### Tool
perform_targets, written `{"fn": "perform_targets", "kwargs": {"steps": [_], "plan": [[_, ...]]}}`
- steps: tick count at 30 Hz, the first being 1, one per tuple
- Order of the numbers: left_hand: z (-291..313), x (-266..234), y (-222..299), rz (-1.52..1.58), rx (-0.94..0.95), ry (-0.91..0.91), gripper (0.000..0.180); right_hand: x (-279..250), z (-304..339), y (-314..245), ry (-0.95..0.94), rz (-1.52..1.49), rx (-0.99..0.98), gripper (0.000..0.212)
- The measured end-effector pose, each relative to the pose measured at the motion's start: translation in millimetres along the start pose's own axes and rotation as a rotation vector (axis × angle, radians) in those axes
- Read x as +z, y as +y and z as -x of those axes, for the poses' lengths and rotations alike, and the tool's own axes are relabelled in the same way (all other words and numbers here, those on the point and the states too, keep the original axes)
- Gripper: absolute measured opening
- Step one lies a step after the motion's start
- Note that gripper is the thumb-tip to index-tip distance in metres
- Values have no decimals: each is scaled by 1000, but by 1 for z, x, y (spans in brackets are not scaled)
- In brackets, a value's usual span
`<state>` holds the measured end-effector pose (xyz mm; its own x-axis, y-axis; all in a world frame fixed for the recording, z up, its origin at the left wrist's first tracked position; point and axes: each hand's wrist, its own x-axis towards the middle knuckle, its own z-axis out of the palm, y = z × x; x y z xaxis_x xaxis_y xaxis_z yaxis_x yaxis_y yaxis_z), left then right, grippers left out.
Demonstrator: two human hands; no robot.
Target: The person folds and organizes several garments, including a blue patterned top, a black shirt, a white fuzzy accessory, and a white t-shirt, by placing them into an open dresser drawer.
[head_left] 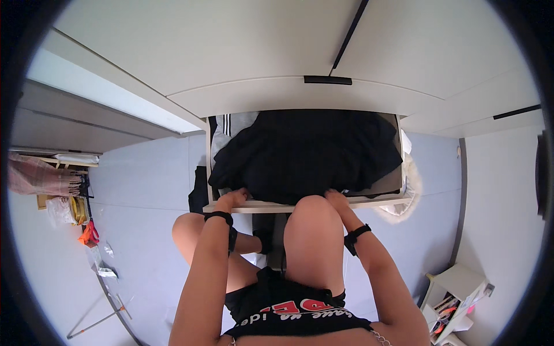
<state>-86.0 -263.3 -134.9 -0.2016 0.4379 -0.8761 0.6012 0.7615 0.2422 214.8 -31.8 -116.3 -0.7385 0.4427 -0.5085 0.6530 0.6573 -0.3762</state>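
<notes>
A pulled-out drawer [277, 207] lies in front of me, with a large black garment [306, 150] spread over most of its contents. My left hand [234, 198] is at the drawer's near left, fingers closed on the near edge of the black garment. Farther right, beside my raised knee, my right hand [336, 198] has its fingers curled at the same near edge; the knee hides part of it. A grey garment with black-and-white stripes [235, 123] shows at the back left corner of the drawer.
Above the drawer rises a cream wardrobe [254, 46] with black handles. Dark cloth [198, 190] lies left of the drawer, and a white fur-trimmed item [404, 205] lies right. A small white shelf unit [456, 288] stands lower right; a pink plaid cloth [43, 174] hangs at left.
</notes>
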Motion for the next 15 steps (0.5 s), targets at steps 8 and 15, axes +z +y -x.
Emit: {"fn": "perform_targets", "kwargs": {"steps": [8, 15], "plan": [[6, -18, -20, -417, 153, -11, 36, -31, -4, -36, -120, 35, -43, 35], [35, -32, -37, -408, -87, 177, 26, -38, -22, -78, -502, -1057, -218, 35]]}}
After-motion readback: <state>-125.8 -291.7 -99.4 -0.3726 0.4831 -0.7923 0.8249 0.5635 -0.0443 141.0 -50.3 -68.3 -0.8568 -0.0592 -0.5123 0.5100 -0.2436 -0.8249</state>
